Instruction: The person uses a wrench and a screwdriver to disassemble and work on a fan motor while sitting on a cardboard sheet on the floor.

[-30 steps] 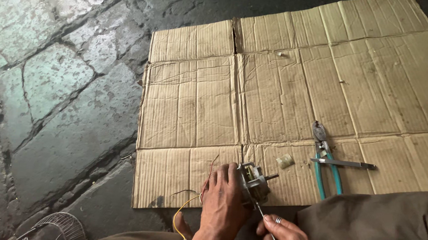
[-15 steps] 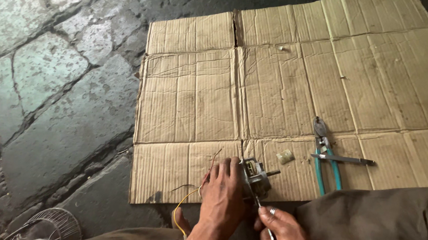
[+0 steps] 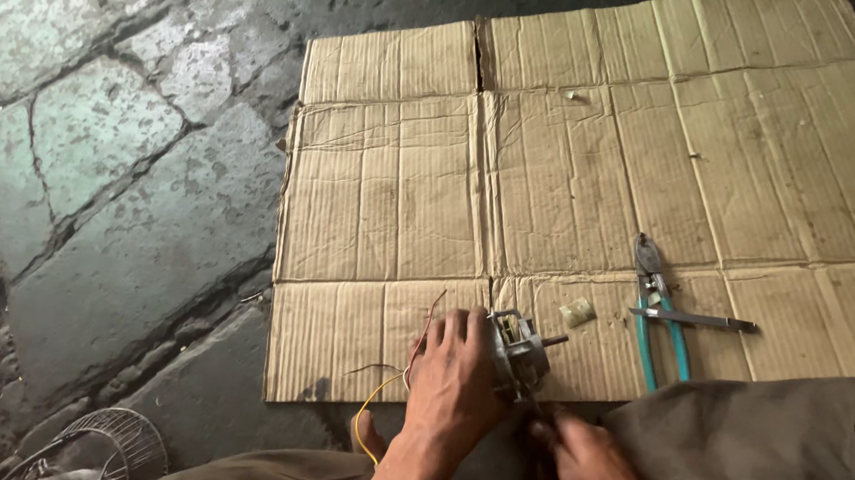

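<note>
Head view: a small grey metal electric motor with a protruding shaft (image 3: 518, 352) is steadied on the near edge of the flattened brown cardboard sheet (image 3: 593, 161) by the left hand (image 3: 453, 377), whose fingers are closed over its left side. The right hand (image 3: 587, 462) is pinched narrowly on a thin tool at the motor's near side; work on the housing is judged under way, and a firm hold is called for. Thin yellow and red wires (image 3: 376, 407) trail left. Teal-handled pliers (image 3: 658, 316) lie to the right, well apart. A wire fan guard (image 3: 92, 442) lies at the near left.

Bare forearms, no sleeves; olive-brown trousers (image 3: 764, 444), creased; bare foot (image 3: 366, 432) w/ grimy fingers (image 3: 573, 461).
</note>
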